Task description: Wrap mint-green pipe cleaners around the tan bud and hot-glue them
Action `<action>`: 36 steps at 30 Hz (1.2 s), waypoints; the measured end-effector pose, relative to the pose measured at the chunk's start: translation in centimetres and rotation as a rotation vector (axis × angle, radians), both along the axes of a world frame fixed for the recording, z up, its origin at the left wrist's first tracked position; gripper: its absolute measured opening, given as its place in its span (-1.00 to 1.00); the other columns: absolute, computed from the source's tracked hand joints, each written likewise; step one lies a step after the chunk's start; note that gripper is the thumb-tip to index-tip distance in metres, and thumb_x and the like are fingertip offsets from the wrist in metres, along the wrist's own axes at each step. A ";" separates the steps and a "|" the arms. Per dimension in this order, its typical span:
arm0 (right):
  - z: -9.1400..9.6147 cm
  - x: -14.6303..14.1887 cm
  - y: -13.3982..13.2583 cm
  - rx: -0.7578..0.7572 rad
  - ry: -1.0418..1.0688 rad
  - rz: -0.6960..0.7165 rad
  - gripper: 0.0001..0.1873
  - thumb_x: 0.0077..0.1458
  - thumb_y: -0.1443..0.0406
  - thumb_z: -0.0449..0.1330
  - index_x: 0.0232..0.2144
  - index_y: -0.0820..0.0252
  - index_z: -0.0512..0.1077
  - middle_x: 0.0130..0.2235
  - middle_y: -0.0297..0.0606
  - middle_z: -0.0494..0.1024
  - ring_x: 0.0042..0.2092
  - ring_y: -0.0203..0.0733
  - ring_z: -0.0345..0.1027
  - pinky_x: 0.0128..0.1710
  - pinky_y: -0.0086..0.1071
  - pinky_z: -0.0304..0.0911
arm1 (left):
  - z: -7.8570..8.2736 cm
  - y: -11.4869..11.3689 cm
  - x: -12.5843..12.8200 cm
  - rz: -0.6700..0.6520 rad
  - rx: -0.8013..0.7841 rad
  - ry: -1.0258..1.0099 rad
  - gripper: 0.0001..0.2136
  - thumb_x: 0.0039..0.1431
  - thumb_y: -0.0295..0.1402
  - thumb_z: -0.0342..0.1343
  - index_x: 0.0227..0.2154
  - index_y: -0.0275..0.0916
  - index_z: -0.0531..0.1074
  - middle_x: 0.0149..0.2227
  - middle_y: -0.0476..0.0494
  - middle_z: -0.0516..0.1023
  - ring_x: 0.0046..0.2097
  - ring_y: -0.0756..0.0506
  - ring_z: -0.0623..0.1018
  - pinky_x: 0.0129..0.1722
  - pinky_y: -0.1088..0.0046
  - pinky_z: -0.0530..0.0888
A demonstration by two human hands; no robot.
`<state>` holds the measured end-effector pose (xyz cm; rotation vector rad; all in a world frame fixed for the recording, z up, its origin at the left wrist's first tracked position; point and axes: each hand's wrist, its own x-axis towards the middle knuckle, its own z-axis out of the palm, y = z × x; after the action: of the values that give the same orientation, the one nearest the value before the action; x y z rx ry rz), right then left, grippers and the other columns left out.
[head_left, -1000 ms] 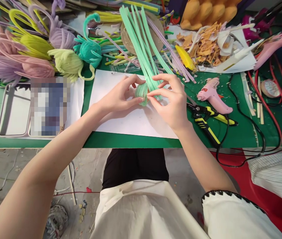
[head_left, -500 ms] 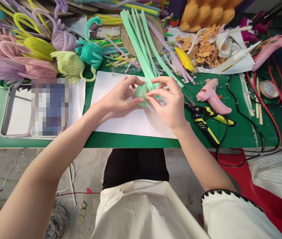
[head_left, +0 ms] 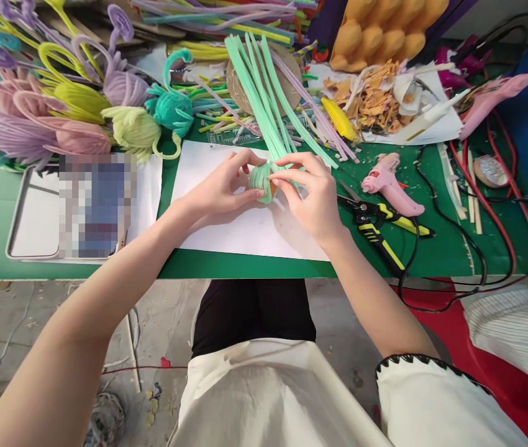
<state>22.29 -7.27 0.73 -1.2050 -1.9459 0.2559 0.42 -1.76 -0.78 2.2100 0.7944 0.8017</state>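
While the left hand (head_left: 223, 184) grips the mint-green chenille-stem ball (head_left: 259, 179) thumb-to-fingers, the right hand (head_left: 311, 192) pinches its right edge; white paper (head_left: 240, 234) lies below.

Head-worn view; forward and down

Paper (head_left: 245, 233) is mid-bench (head_left: 194, 264) near the front edge, ball (head_left: 259, 181) over it between left hand (head_left: 222, 183) and right hand (head_left: 310, 192). Stems (head_left: 257, 102) stretch out behind the hands. Cutters (head_left: 365, 214) are right of the paper, glue gun (head_left: 395, 187) just behind those. Scraps (head_left: 376, 96) back right, egg tray (head_left: 385, 34) behind them, figures (head_left: 128, 130) crammed back left.
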 end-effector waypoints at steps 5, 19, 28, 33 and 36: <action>0.4 -0.2 0.4 0.011 -0.034 -0.027 -0.81 0.30 0.32 0.15 -0.29 0.04 0.58 0.00 -0.23 0.57 -0.06 -0.04 0.45 0.09 -0.01 0.31 | -0.1 0.0 0.0 0.001 0.010 -0.021 -0.51 0.22 0.06 0.22 0.04 -0.17 0.42 0.03 -0.22 0.54 -0.05 -0.14 0.51 -0.05 0.26 0.48; -0.2 -0.3 1.1 0.038 0.026 -0.033 -0.81 0.28 0.33 0.14 -0.28 0.07 0.57 -0.04 -0.22 0.55 -0.06 -0.06 0.48 0.03 -0.05 0.39 | 0.1 0.1 0.0 0.011 0.027 0.012 -0.50 0.20 0.00 0.25 0.07 -0.21 0.41 0.05 -0.24 0.55 0.01 -0.18 0.50 -0.01 0.24 0.48; -0.4 -0.5 1.2 0.010 0.021 -0.034 -0.81 0.30 0.33 0.12 -0.27 0.06 0.54 0.03 -0.17 0.53 -0.05 -0.06 0.46 0.09 0.00 0.36 | 0.2 0.1 -0.1 0.012 0.028 0.015 -0.49 0.19 0.04 0.25 0.05 -0.20 0.43 0.05 -0.24 0.56 0.02 -0.19 0.50 0.01 0.23 0.45; 0.1 -0.1 0.6 -0.006 0.088 -0.022 -0.86 0.31 0.29 0.13 -0.15 0.02 0.48 0.03 -0.18 0.54 0.14 -0.01 0.42 0.16 -0.03 0.34 | 0.5 0.1 -0.2 -0.041 0.057 -0.018 -0.51 0.20 -0.01 0.27 0.07 -0.18 0.43 0.05 -0.24 0.57 -0.01 -0.18 0.51 0.01 0.20 0.47; 0.3 0.3 0.0 -0.083 0.170 -0.007 -0.72 0.27 0.19 0.22 0.02 0.01 0.39 0.05 -0.17 0.57 0.07 -0.06 0.46 0.12 -0.09 0.38 | 0.9 -0.2 -0.3 -0.087 0.076 -0.042 -0.53 0.19 -0.08 0.30 0.08 -0.17 0.44 0.07 -0.24 0.59 0.02 -0.17 0.53 0.03 0.22 0.48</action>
<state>22.60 -7.31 1.01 -1.2026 -1.7984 0.4256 0.09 -1.92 0.11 2.2703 0.6520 0.8454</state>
